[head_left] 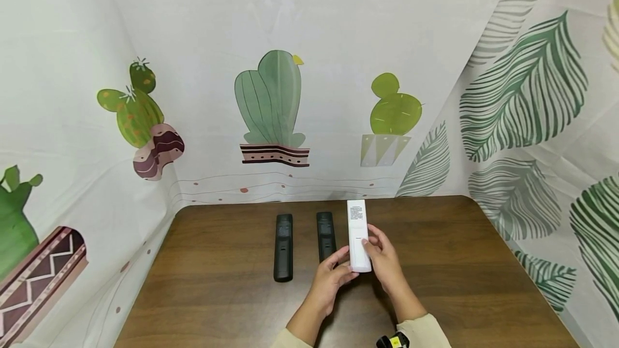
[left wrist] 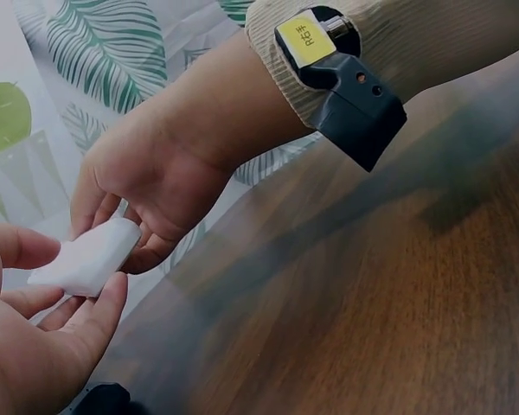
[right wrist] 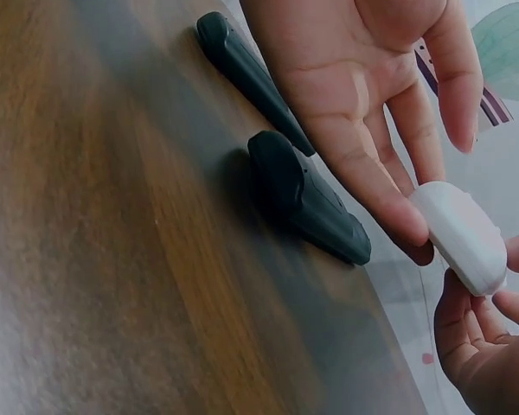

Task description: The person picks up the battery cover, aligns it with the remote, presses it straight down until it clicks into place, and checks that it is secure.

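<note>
A white remote control [head_left: 358, 230] is held raised and tilted between both hands, its back with a printed label facing up. My right hand [head_left: 384, 262] grips its right side, thumb on the back and fingers curled behind. My left hand [head_left: 326, 281] holds the near left corner with its fingertips; in the left wrist view, the left hand [left wrist: 43, 337] has fingers above and below the remote's end. Two black remote controls lie on the table: one [head_left: 283, 248] farther left, another [head_left: 326, 232] just beyond the left hand, its near end partly hidden.
The brown wooden table [head_left: 217, 294] ends at a white cloth backdrop [head_left: 333, 26] printed with cacti and leaves. Cloth also hangs along both sides. A black camera mount with a yellow label [left wrist: 337, 73] sits on the right wrist.
</note>
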`<state>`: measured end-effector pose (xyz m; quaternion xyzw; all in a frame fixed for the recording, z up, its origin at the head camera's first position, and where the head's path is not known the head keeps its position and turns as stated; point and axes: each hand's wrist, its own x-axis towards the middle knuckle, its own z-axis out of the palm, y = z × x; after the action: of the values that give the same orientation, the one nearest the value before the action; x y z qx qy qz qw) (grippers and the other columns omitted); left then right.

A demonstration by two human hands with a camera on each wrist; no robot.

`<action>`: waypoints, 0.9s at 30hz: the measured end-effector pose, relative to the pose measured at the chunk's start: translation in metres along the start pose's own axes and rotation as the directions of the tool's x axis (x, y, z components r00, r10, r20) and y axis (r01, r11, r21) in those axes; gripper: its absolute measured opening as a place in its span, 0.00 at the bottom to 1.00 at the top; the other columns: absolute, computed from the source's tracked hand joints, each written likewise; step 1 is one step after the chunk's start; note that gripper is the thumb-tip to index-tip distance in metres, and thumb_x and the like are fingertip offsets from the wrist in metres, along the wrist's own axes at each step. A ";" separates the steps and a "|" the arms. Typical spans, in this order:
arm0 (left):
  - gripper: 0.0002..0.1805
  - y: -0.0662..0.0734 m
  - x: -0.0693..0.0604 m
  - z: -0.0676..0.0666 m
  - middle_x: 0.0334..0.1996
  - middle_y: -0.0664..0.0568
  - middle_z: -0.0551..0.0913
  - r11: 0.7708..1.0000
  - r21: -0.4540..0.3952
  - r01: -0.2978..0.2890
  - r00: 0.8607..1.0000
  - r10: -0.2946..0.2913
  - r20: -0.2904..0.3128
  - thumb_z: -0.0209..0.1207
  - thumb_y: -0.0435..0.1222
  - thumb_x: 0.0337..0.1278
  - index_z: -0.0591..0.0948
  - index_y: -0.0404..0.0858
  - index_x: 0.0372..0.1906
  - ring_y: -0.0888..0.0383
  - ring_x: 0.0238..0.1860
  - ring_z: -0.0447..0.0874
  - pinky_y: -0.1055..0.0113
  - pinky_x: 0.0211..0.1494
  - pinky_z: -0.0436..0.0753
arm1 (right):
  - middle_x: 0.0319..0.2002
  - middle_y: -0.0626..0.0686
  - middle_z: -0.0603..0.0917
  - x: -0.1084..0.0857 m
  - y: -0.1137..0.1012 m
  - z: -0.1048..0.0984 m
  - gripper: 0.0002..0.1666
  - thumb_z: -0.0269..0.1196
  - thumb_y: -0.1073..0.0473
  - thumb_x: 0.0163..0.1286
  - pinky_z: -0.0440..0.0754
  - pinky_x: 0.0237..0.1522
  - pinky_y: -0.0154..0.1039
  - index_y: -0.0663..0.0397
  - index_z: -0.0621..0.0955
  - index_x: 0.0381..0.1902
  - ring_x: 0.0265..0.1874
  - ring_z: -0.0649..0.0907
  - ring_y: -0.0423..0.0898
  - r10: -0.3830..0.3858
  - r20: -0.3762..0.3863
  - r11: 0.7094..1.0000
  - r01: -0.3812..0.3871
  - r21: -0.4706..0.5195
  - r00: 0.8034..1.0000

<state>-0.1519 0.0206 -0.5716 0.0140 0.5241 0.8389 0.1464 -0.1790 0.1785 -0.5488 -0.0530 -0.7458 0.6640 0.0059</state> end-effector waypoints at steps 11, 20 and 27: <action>0.32 -0.002 -0.001 0.005 0.68 0.32 0.73 1.000 0.005 0.011 1.000 -0.011 -0.012 0.56 0.26 0.57 0.69 0.26 0.70 0.48 0.61 0.81 0.66 0.56 0.85 | 0.56 0.66 0.80 0.004 0.006 -0.005 0.29 0.56 0.59 0.77 0.81 0.40 0.34 0.53 0.68 0.74 0.42 0.82 0.40 0.007 -0.028 1.000 -0.007 -0.017 1.000; 0.31 -0.004 0.002 0.007 0.71 0.32 0.69 1.000 0.030 0.006 1.000 -0.006 0.003 0.55 0.26 0.59 0.69 0.24 0.69 0.47 0.63 0.78 0.67 0.57 0.84 | 0.58 0.66 0.79 0.005 0.007 -0.008 0.30 0.57 0.59 0.77 0.80 0.43 0.32 0.53 0.68 0.74 0.44 0.81 0.39 0.018 -0.020 1.000 -0.018 -0.017 1.000; 0.31 -0.005 0.002 0.011 0.70 0.32 0.70 1.000 0.021 0.012 1.000 -0.012 0.001 0.55 0.25 0.59 0.69 0.24 0.69 0.47 0.66 0.76 0.69 0.57 0.83 | 0.60 0.67 0.78 0.007 0.010 -0.012 0.30 0.56 0.61 0.77 0.80 0.44 0.30 0.56 0.67 0.74 0.47 0.81 0.40 0.019 -0.011 1.000 -0.020 -0.015 1.000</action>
<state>-0.1511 0.0326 -0.5716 0.0128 0.5331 0.8323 0.1513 -0.1843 0.1921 -0.5576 -0.0639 -0.7504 0.6579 0.0031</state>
